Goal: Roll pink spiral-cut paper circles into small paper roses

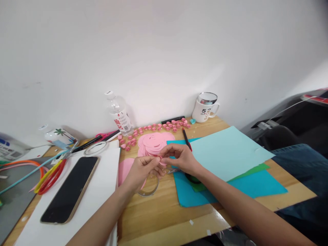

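Observation:
Between the fingertips of both my hands is a small pink rolled paper flower (160, 158), mostly hidden by the fingers. My left hand (140, 169) pinches it from the left, with thumb and fingers pressed together. From the right, my right hand (181, 158) closes on it with thumb and forefinger. Just behind the hands lies a pile of pink paper pieces cut in rounds (151, 140). Several finished-looking pink paper rolls (167, 127) stand in rows beyond the pile. A ring-shaped roll of tape (150, 194) lies below my left hand. Dark-handled scissors (191, 179) are partly covered by my right forearm.
To the right lie light blue paper (228, 153) and blue sheets (189, 196), with a red-and-black pen (187, 139). A mug (201, 112) and plastic bottle (119, 114) stand by the wall. At left are white paper (98, 191), a phone (70, 189) and red-and-yellow-handled scissors (52, 177).

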A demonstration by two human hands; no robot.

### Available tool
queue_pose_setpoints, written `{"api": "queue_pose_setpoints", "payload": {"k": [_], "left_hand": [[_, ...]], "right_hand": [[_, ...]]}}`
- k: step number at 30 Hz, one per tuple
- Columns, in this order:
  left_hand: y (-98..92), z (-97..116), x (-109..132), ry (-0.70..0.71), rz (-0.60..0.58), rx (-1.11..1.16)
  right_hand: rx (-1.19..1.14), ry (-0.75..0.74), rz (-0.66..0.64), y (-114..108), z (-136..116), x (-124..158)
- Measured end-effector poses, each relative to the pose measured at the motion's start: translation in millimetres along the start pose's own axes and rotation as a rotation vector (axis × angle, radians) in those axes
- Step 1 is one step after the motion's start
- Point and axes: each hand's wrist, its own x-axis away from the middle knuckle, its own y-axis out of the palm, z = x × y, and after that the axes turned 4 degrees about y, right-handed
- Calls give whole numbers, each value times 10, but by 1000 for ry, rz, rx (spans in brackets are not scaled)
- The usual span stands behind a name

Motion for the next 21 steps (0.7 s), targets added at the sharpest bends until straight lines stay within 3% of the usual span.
{"api": "queue_pose_setpoints", "payload": {"k": [15,21], "left_hand": [[36,16,-6,-29,137,172],[20,31,-25,29,165,184]], "right_hand": [[46,-32,13,6,4,0],[-57,37,12,17,0,-16]]}}
